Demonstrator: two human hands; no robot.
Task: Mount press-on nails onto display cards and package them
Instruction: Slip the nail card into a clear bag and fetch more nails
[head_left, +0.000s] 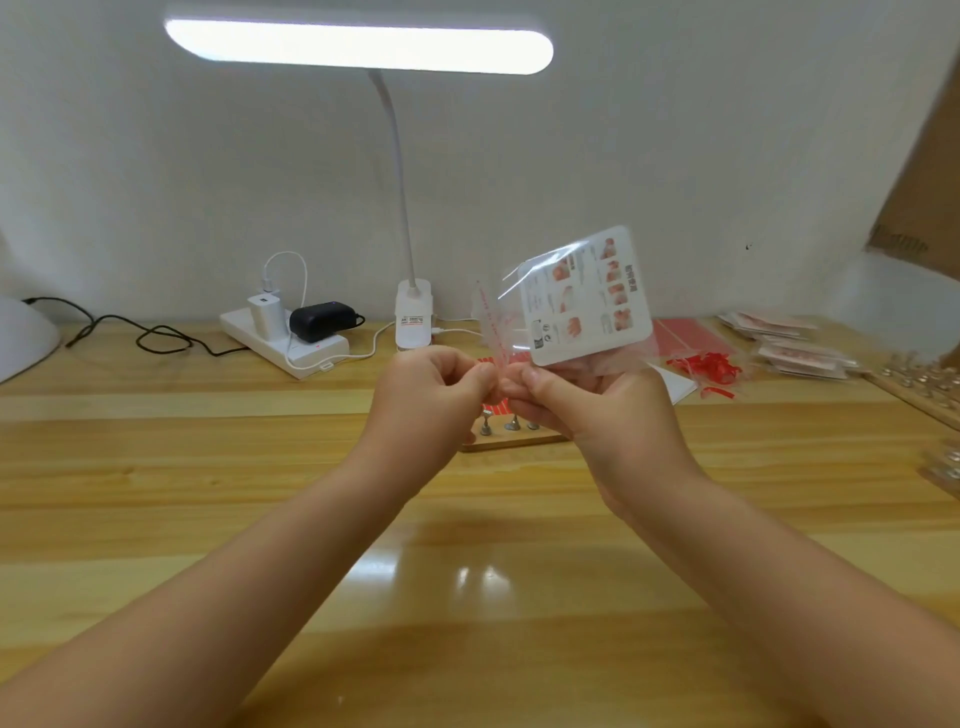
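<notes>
1. Where the two forearms meet above the wooden table (156, 467), the left hand (426, 395) is seen with fingers curled, its thumb and forefinger pinching the red-printed flap strip (491, 322) of a clear plastic bag (587, 358).
2. The right hand (592, 410) is held under the bag, its thumb and fingers closed on the bag's lower corner, just beside the left hand's fingertips.
3. A white instruction card (587, 296), printed with small pictures of hands and nails, is contained in the bag and is raised above the table, tilted slightly.
4. Behind the hands, a small wooden stand (514, 441) bearing metal nail holders is partly hidden.
5. To the right, a heap of peeled red strips (706, 364) and a stack of filled packets (795, 348) are laid on the table; a wooden rack of further holders (919, 384) is noted at the right edge.
6. Farther back, a white desk lamp (413, 312), lit, is stood near a white power strip (285, 343) carrying a white charger (265, 312) and a black adapter (319, 322).
7. A cardboard box (924, 156) is leaned at the upper right against the wall.
</notes>
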